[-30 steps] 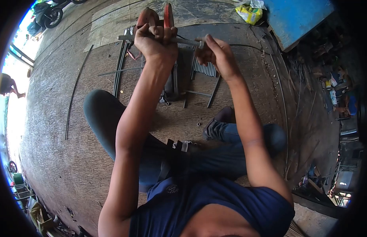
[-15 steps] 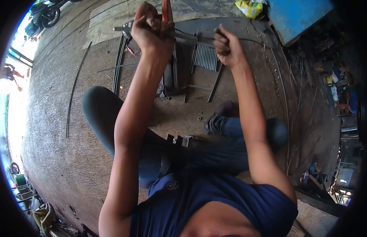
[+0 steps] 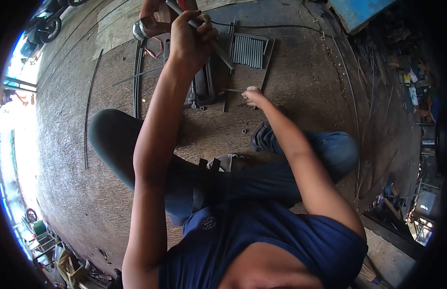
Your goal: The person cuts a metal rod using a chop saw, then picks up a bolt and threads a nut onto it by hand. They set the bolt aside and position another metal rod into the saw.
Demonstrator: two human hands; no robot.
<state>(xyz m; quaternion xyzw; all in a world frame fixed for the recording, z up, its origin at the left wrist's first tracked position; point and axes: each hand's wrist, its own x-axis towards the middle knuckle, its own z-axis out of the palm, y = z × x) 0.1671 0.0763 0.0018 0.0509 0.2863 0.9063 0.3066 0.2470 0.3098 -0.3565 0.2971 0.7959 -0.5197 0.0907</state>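
My left hand (image 3: pixel 191 38) is closed around a grey metal tube (image 3: pixel 224 57), which slants from the upper left down to the right. This hand is raised in front of a red power tool (image 3: pixel 158 19), which looks like a cut-off saw, and its dark base (image 3: pixel 204 84). My right hand (image 3: pixel 254 97) is low over the floor with its fingers bent together at the right end of a thin metal rod (image 3: pixel 232 90). A row of short cut grey tubes (image 3: pixel 248 50) lies above it, beside a longer bar (image 3: pixel 268 67).
Long thin rods (image 3: pixel 137 79) lie left of the saw, and another rod (image 3: pixel 92 101) is farther left. A small ring-like piece (image 3: pixel 243 131) rests near my shoe (image 3: pixel 262 137). A blue panel (image 3: pixel 360 12) stands at upper right, and a motorcycle (image 3: pixel 48 30) at upper left.
My right hand has left the grey tube and moved down to the thin rod. My left hand still holds the tube, which has tilted from nearly level to a steep slant.
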